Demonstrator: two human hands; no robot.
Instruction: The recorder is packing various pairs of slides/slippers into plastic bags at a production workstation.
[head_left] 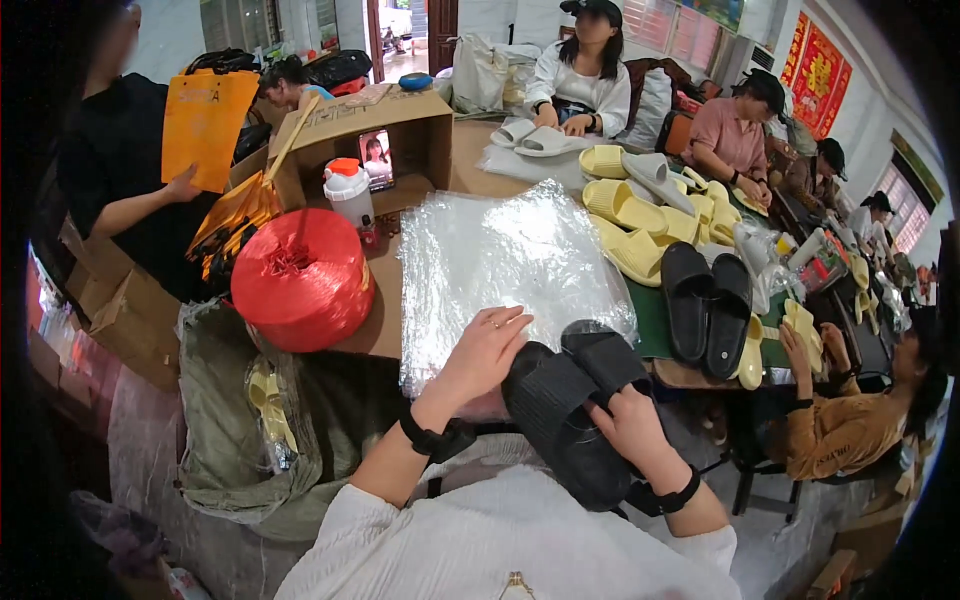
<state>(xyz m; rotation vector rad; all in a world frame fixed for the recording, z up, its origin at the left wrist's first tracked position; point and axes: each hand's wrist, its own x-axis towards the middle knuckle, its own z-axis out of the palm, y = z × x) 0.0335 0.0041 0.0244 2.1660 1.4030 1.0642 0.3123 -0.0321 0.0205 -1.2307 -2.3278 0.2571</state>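
My right hand [632,425] grips a pair of black slide slippers [548,408], its fingers tucked in under one strap. The pair is tilted in front of my body, at the table's near edge. My left hand [482,350] lies over a stack of clear plastic bags [505,250], fingers stretched out and touching the top bag, close beside the slippers' toes. Nothing shows in that hand, though its palm side is hidden. Another black pair [705,305] rests on the table to the right.
Yellow slippers [622,205] are heaped beyond the black pair. Left of the bags sits a big red roll of twine [300,282], near a white bottle [348,190] and a cardboard box [410,135]. An open woven sack [225,400] stands lower left. Several people work around the table.
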